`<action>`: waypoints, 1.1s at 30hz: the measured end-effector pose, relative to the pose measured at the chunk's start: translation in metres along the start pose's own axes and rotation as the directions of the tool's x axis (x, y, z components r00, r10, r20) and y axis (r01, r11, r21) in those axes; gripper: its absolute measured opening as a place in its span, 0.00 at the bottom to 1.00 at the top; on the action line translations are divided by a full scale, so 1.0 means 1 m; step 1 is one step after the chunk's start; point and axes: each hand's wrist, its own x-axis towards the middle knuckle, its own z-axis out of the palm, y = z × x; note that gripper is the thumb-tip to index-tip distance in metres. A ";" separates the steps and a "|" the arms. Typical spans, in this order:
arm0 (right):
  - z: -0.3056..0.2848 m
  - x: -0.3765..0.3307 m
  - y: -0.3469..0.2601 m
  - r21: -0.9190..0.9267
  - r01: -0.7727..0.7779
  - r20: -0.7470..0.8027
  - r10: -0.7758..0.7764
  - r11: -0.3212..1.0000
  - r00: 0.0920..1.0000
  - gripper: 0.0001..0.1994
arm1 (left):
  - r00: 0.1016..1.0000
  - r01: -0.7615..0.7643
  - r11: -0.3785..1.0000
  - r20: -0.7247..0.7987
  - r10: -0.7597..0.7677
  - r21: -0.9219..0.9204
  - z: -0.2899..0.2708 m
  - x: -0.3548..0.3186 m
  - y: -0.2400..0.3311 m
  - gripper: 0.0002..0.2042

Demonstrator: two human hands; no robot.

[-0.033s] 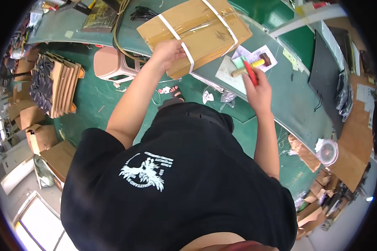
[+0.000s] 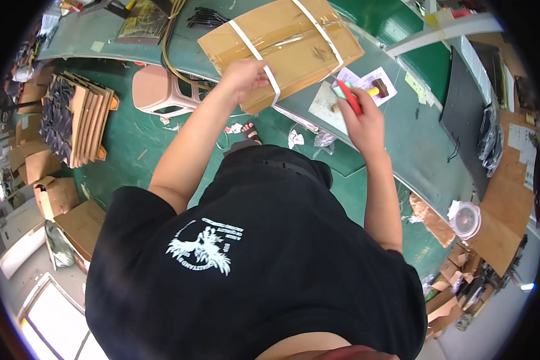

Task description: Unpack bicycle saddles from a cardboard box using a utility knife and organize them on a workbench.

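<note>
A flat brown cardboard box [image 2: 294,45], bound with two white straps and clear tape, lies at a slant across the far side of the green table. Curled at its near left part, my left hand [image 2: 244,80] has its fingertips on the left strap [image 2: 272,83]. My right hand [image 2: 366,120] is closed round a red utility knife [image 2: 349,98]. The knife's tip points toward the near end of the right strap [image 2: 328,41], by the box's edge. Just beyond that hand lies a hammer [image 2: 378,90] with a yellow band, on papers; part of its handle is covered.
A pinkish plastic stool [image 2: 156,90] stands at the table's near edge on the left. Stacked cardboard pieces [image 2: 90,120] rest further left. A small round fan [image 2: 464,219] sits at the table's right end. Dark cables [image 2: 207,18] lie behind the box.
My right hand has moved forward and slightly left with the knife, bringing it closer to the box's right strap. My left hand stays at the left strap.
</note>
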 end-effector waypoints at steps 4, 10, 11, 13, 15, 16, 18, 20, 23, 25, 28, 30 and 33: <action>0.050 0.077 -0.047 -0.185 0.343 0.190 -0.309 0.921 0.932 0.15 | 0.997 0.063 0.951 0.033 -0.076 0.302 0.004 -0.010 0.001 0.16; 0.097 0.129 -0.062 -0.294 0.591 0.513 -0.398 0.751 0.761 0.15 | 0.980 -0.059 0.862 -0.137 0.147 0.503 0.004 -0.004 -0.018 0.19; 0.097 0.132 -0.059 -0.277 0.615 0.542 -0.408 0.739 0.734 0.15 | 0.976 -0.047 0.879 -0.164 0.141 0.475 0.007 -0.006 -0.021 0.19; 0.097 0.144 -0.055 -0.285 0.648 0.590 -0.404 0.706 0.699 0.14 | 0.918 -0.149 0.740 -0.186 0.350 0.656 0.012 -0.010 -0.020 0.16; 0.094 0.152 -0.052 -0.261 0.701 0.640 -0.424 0.664 0.641 0.14 | 0.864 -0.188 0.679 -0.210 0.458 0.710 0.014 -0.007 -0.030 0.15; 0.094 0.157 -0.051 -0.254 0.731 0.666 -0.433 0.633 0.607 0.14 | 0.821 -0.191 0.595 -0.205 0.533 0.781 0.014 -0.006 -0.035 0.15; 0.092 0.164 -0.048 -0.226 0.766 0.704 -0.442 0.601 0.555 0.14 | 0.770 -0.176 0.517 -0.210 0.602 0.838 0.018 -0.004 -0.043 0.15; 0.090 0.170 -0.044 -0.203 0.792 0.735 -0.445 0.576 0.512 0.13 | 0.685 -0.209 0.437 -0.188 0.703 0.875 0.018 -0.003 -0.050 0.14; 0.092 0.176 -0.041 -0.213 0.807 0.758 -0.428 0.550 0.492 0.12 | 0.593 -0.231 0.333 -0.139 0.793 0.914 0.021 0.001 -0.057 0.12; 0.100 0.180 -0.046 -0.159 0.855 0.763 -0.488 0.494 0.424 0.11 | 0.562 -0.234 0.328 -0.148 0.814 0.915 0.023 0.001 -0.060 0.11; 0.093 0.186 -0.042 -0.171 0.876 0.768 -0.497 0.451 0.405 0.11 | 0.530 -0.242 0.316 -0.147 0.835 0.917 0.025 -0.001 -0.059 0.10; 0.081 0.197 -0.026 -0.217 0.875 0.791 -0.448 0.433 0.417 0.12 | 0.536 -0.251 0.311 -0.136 0.833 0.916 0.029 -0.009 -0.062 0.09; 0.074 0.207 -0.018 -0.242 0.876 0.792 -0.436 0.418 0.427 0.12 | 0.559 -0.561 0.124 0.264 0.786 0.819 0.050 -0.031 -0.068 0.07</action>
